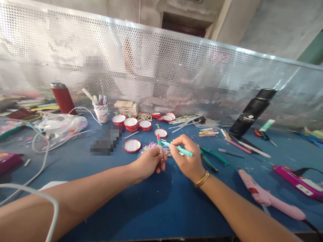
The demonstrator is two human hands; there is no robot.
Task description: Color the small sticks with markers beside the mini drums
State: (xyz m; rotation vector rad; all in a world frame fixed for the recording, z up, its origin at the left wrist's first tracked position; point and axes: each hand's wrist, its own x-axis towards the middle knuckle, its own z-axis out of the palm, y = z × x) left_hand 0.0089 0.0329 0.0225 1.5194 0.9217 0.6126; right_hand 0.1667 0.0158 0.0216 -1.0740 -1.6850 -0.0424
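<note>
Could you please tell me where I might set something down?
Bare blue tabletop lies between the left forearm and right forearm, and a smaller patch between the right forearm and pink glue gun. Beyond the left hand, pastel bands and red-rimmed discs crowd it.

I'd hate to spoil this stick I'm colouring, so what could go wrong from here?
The teal marker could slip off the narrow stick and ink the left hand gripping it. The white cable crosses the left forearm in this view and might snag it. The pink glue gun lies near the right forearm; if hot, which I can't tell, it could burn.
</note>
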